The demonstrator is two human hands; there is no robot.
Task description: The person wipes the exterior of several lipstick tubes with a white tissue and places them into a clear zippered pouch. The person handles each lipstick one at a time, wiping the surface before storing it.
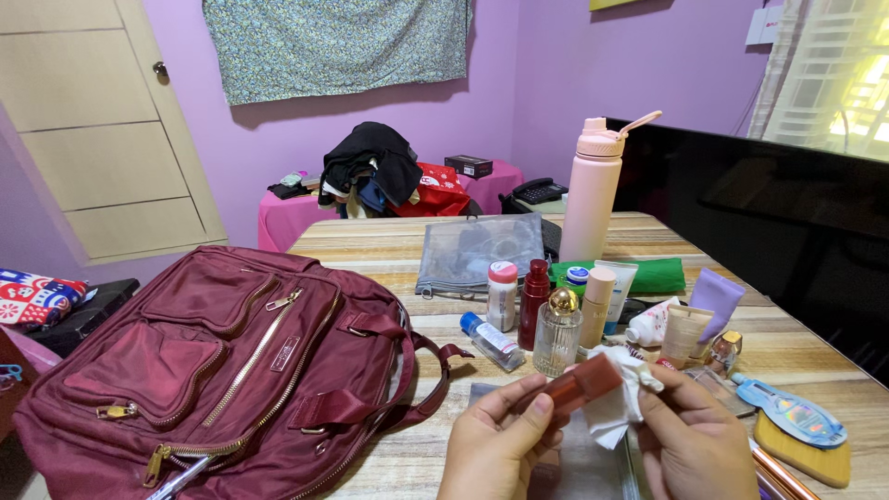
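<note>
At the bottom centre of the frame, the left hand (495, 444) pinches a brick-red lipstick tube (582, 384), while the right hand (690, 444) grips a crumpled white tissue (622, 403) against its end. Lower left lies a maroon fabric bag (213, 370), zipped. Behind, a clear mesh pouch (477, 252) and glass bottles (556, 331) stand on the striped wooden table (806, 356) in a lilac-walled room.

I see lilac walls (546, 65) all around. At upper left stands a pale panelled door (102, 130), and a flowered cloth (338, 42) hangs at top centre. A bright window with blinds (833, 74) fills the upper right. The striped wooden table (407, 250) occupies the lower half; behind it is a pink-covered table (287, 218).
</note>
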